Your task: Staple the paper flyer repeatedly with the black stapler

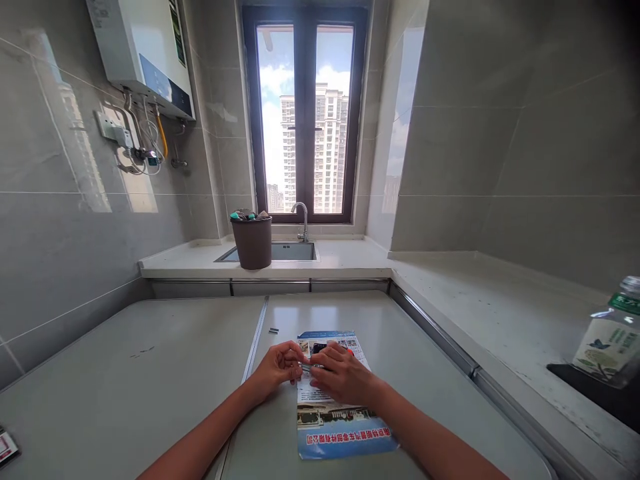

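My left hand (281, 364) is closed, with thumb and fingertips pinching one end of a small, slim silvery metal piece (306, 366). From the other side, my right hand (345, 375) curls its fingers over the same piece, covering most of it. Under both hands lies a printed leaflet (345, 445) with a blue lower band and white lettering. Partly hidden behind my right fingers is a small dark object (319, 347), with a red bit showing to its right. Beyond my left hand, small metal strips (273, 330) rest on the table.
The grey table (150, 387) has a seam left of the leaflet. Behind it, a full brown bin (253, 243) stands at the sink (295, 251) below a window. A plastic bottle (607, 340) stands on the right-hand counter. A dark-edged box (7, 447) lies far left.
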